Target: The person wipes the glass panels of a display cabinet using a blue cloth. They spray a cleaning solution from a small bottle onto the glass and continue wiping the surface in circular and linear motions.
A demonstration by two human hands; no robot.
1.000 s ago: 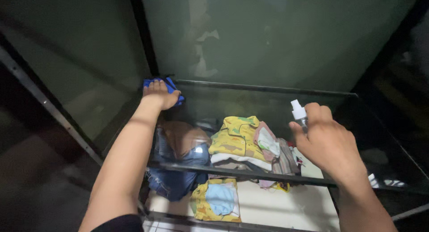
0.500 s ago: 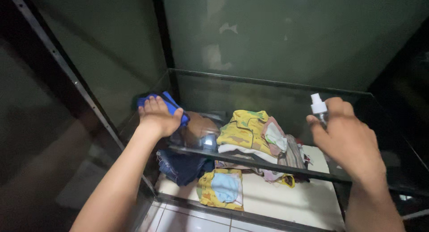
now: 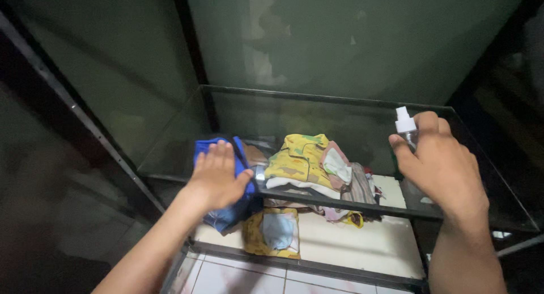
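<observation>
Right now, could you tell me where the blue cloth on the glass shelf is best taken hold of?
Take the blue cloth at its near edge, which droops past the front of the glass shelf, coming from the front. The left hand lies flat on its middle, so only the edges are free. The far edge looks flat against the glass.

Our left hand (image 3: 217, 178) has slid the blue cloth (image 3: 205, 148) from the far corner of the glass shelf (image 3: 317, 110) back toward us.

Blue cloth (image 3: 199, 149) flat on glass; spray bottle (image 3: 406, 130) upright
</observation>
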